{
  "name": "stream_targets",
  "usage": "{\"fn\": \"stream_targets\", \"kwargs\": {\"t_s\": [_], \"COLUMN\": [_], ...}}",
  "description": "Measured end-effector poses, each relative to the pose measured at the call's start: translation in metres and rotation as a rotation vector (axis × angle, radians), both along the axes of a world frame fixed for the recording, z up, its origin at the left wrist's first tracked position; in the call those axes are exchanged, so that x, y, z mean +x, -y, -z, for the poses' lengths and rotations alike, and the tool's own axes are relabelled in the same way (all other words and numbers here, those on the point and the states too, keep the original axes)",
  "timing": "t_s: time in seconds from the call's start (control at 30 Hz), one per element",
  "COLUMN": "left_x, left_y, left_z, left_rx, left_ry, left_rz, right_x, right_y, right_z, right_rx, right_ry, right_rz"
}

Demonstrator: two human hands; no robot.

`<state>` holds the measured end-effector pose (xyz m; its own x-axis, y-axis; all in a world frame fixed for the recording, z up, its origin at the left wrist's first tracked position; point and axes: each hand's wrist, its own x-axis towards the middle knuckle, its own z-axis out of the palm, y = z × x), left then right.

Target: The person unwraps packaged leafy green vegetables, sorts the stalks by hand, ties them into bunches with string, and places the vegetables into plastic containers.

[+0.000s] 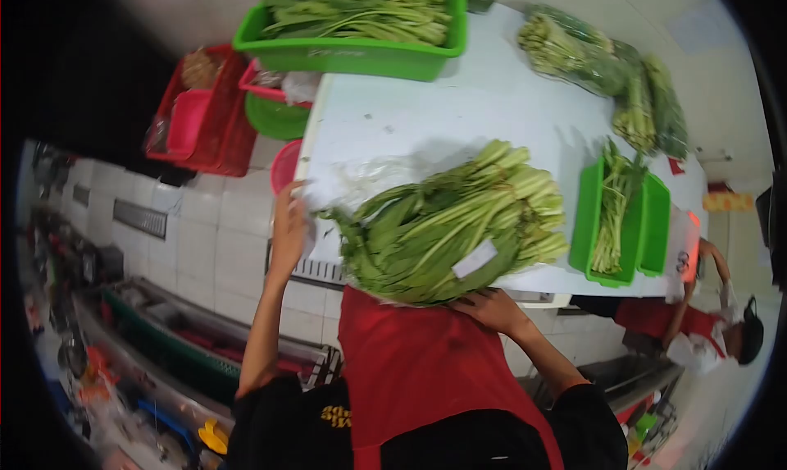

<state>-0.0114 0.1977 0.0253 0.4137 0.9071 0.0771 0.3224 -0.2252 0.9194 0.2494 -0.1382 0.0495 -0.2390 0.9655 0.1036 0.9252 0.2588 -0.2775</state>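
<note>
Leafy greens on a white table. The bundle of leafy greens (426, 232) lies at the centre of the frame, broad, dark, crinkled leaves to the left and pale, ribbed stalks to the right; a rectangular white label (475, 259) rests on it. Crumpled, translucent plastic (373, 177) lies just behind the leaves. The left hand (288, 224), left of centre, has its fingers extended, apart from the bundle; the right hand (489, 308) touches the bundle's lower edge, its grip partly hidden and impossible to tell. The table (410, 113) is smooth and pale, bearing a rigid green tub (344, 62) of long stems at top, bagged vegetables (574, 56) at upper right and a green container (654, 224) at right. Square tiles cover the floor (213, 224) at left; a co-worker (697, 335) appears at far right.
</note>
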Motion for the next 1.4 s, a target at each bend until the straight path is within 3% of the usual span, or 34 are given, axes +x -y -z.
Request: {"fn": "stream_targets", "kwargs": {"t_s": [0.03, 0.1, 0.17, 0.23, 0.33, 0.4, 0.47, 0.5, 0.57, 0.63, 0.73, 0.9, 1.07, 1.13, 1.17, 1.23, 1.27, 1.33, 1.4], "left_x": [-0.005, -0.019, -0.046, -0.043, 0.003, 0.016, 0.027, 0.03, 0.036, 0.051, 0.094, 0.196, 0.335, 0.387, 0.404, 0.43, 0.426, 0.406, 0.377], "left_y": [0.019, 0.051, 0.1, 0.148, 0.184, 0.196, 0.204, 0.205, 0.207, 0.205, 0.185, 0.113, 0.051, 0.02, 0.008, -0.01, 0.009, 0.041, 0.099], "left_z": [-0.02, -0.023, 0.007, 0.013, -0.013, 0.003, -0.011, -0.019, -0.017, -0.023, -0.042, -0.106, -0.133, -0.127, -0.119, -0.107, -0.109, -0.085, -0.073], "left_rx": [-0.331, -0.598, -0.835, -1.115, -1.204, -1.114, -1.065, -1.029, -1.023, -0.876, -0.717, -0.36, -0.512, -0.018, -0.032, 0.505, 0.496, 0.573, 0.881], "left_ry": [0.052, 0.191, 0.284, 0.398, 0.56, 0.644, 0.641, 0.62, 0.751, 0.629, 0.685, 0.724, 0.836, 0.587, 0.573, 0.155, 0.143, 0.12, -0.118], "left_rz": [-0.164, -0.431, -0.432, -0.184, -0.12, 0.151, 0.07, -0.001, -0.033, -0.061, -0.067, 0.072, 0.262, 0.311, 0.335, 0.112, 0.122, 0.596, 0.803], "right_x": [0.003, 0.019, 0.05, 0.079, 0.101, 0.113, 0.121, 0.116, 0.111, 0.123, 0.139, 0.2, 0.246, 0.258, 0.27, 0.299, 0.308, 0.293, 0.276], "right_y": [-0.003, -0.014, -0.019, -0.048, -0.128, -0.172, -0.205, -0.211, -0.22, -0.215, -0.205, -0.163, -0.124, -0.117, -0.114, -0.115, -0.113, -0.111, -0.108], "right_z": [-0.017, -0.06, -0.083, -0.104, -0.113, -0.087, -0.056, -0.062, -0.077, -0.071, -0.094, -0.099, -0.089, -0.085, -0.079, -0.047, -0.012, -0.009, -0.014], "right_rx": [-0.04, -0.009, 0.13, 0.279, 0.173, 0.115, -0.319, -0.307, -0.79, -0.78, -0.868, -0.71, -0.371, -0.16, -0.158, -0.428, -0.223, -0.22, -0.18], "right_ry": [-0.034, -0.142, -0.178, -0.246, -0.205, -0.185, -0.108, -0.105, 0.1, 0.091, -0.133, -0.479, -0.751, -0.966, -0.982, -0.872, -0.76, -0.799, -0.964], "right_rz": [0.025, 0.086, 0.283, 0.369, 0.337, 0.285, 0.171, 0.159, 0.159, 0.168, 0.274, 0.505, 0.931, 1.053, 1.079, 1.074, 1.067, 1.136, 1.148]}}
